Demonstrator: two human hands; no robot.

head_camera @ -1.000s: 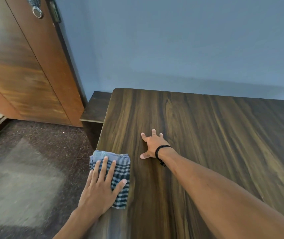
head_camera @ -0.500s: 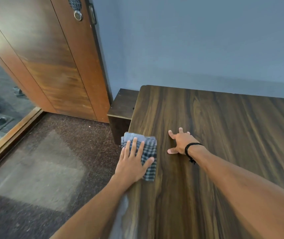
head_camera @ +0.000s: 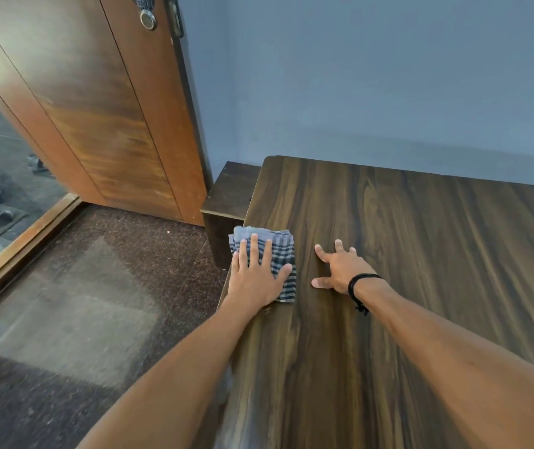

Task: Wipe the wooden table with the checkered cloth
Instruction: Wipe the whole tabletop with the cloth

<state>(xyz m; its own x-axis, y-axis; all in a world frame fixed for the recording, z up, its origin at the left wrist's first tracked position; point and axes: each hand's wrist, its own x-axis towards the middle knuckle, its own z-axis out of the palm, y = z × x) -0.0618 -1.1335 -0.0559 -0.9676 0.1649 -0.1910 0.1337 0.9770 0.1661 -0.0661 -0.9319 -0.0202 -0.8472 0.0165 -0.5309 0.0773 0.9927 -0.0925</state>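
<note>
Wooden table (head_camera: pixel 421 254) is carrying the folded cloth (head_camera: pixel 283 251) at its left edge, the left hand (head_camera: pixel 252 280) pressing it with fingers spread, the right hand (head_camera: pixel 340 270) bracing splayed beside; even pressure is advisable, holding the cloth clear of the drop.

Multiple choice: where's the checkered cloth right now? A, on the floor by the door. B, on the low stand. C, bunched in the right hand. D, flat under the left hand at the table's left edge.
D: the left hand presses straight fingers on the checkered cloth at the left edge of the wooden table; the right hand rests bare on the wood.
</note>
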